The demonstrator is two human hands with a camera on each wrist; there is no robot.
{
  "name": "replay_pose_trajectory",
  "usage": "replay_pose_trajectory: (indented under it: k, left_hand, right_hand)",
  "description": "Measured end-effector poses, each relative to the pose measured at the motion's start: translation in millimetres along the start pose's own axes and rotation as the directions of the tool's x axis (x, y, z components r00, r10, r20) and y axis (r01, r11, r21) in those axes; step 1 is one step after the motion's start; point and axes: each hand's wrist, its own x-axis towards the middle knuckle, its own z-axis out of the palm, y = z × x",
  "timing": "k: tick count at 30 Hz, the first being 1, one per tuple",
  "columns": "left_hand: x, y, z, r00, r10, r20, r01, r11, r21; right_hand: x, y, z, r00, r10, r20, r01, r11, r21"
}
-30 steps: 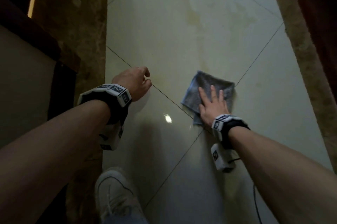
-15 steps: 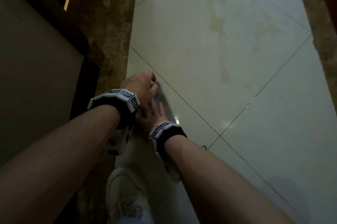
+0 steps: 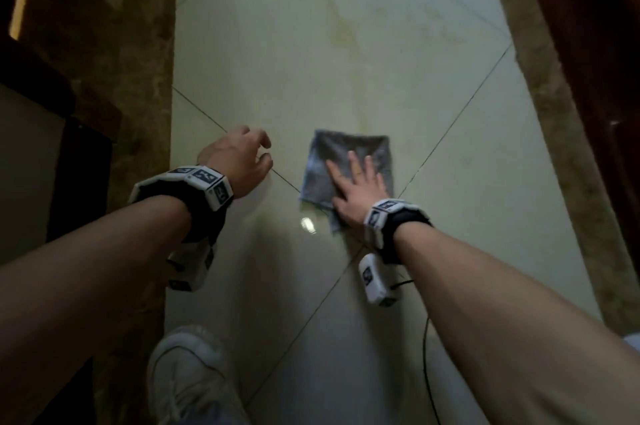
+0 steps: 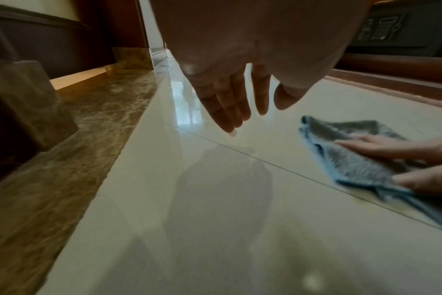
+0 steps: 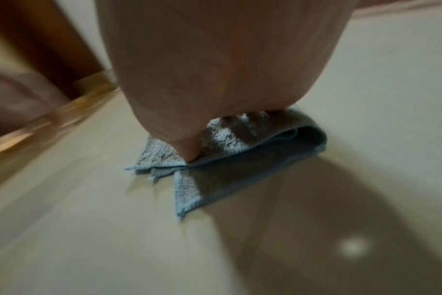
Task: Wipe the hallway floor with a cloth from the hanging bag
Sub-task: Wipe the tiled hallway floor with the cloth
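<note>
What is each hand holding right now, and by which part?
Nothing is gripped. The right hand presses flat, fingers straight, on the near middle of the folded cloth lying on the floor tile. The left hand hangs above the floor, holding nothing.

The right wrist view is pretty smeared, so the folded cloth [image 5: 240, 157] and the floor [image 5: 63, 229] around it come out soft, and the right hand [image 5: 215, 69] fills the top with its fingers out of sight. In the head view that same hand covers the near right part of the cloth, and the white shoe [image 3: 187, 379] gets cut off by the bottom edge. From the left wrist, the left hand [image 4: 240, 79] is cropped at the top, and the dark panel [image 4: 386, 26] top right is too dim to read.
</note>
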Motion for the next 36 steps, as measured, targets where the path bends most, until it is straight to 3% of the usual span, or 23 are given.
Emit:
replay_pose_trajectory:
  k: [6, 12, 16, 20, 26, 30, 32, 36]
  left_hand:
    - [9.5, 21.1, 7.6, 0.999, 0.038, 0.039, -0.039, 0.999, 0.026]
    - [15.3, 38.8, 8.6, 0.996, 0.064, 0.062, -0.067, 0.997, 0.04]
    - [14.2, 37.7, 10.2, 0.995, 0.069, 0.076, -0.074, 0.995, 0.061]
    - [12.0, 27.4, 10.5, 0.995, 0.059, 0.077, -0.063, 0.996, 0.058]
    - [3.5, 13.0, 4.6, 0.997, 0.008, 0.08, -0.01, 1.0, 0.022]
    - [-3.2, -3.4, 2.4, 0.995, -0.048, 0.089, 0.048, 0.999, 0.001]
    - [-7.1, -11.2, 1.6, 0.996, -0.053, 0.07, 0.054, 0.998, -0.02]
    - [-18.9, -32.5, -0.6, 0.997, -0.076, 0.018, 0.077, 0.996, -0.048]
  right_hand:
    - [-13.5, 90.9, -14.0, 0.94, 0.34, -0.011, -0.333, 0.926, 0.179]
    - [-10.1, 75.4, -10.8, 0.925, 0.379, -0.025, -0.367, 0.908, 0.199]
    - [-7.0, 39.3, -12.0, 0.973, 0.23, -0.023, -0.224, 0.963, 0.151]
    - [5.0, -33.6, -6.3, 0.998, -0.06, 0.032, 0.061, 0.998, -0.029]
    - [-14.3, -136.3, 33.4, 0.91, -0.388, 0.148, 0.414, 0.87, -0.268]
    - [-25.7, -148.2, 27.5, 0.826, -0.535, 0.177, 0.562, 0.76, -0.325]
    - [-11.3, -134.6, 21.0, 0.822, -0.536, 0.193, 0.57, 0.764, -0.304]
    - [22.1, -108.5, 6.7, 0.942, -0.33, 0.062, 0.336, 0.919, -0.205]
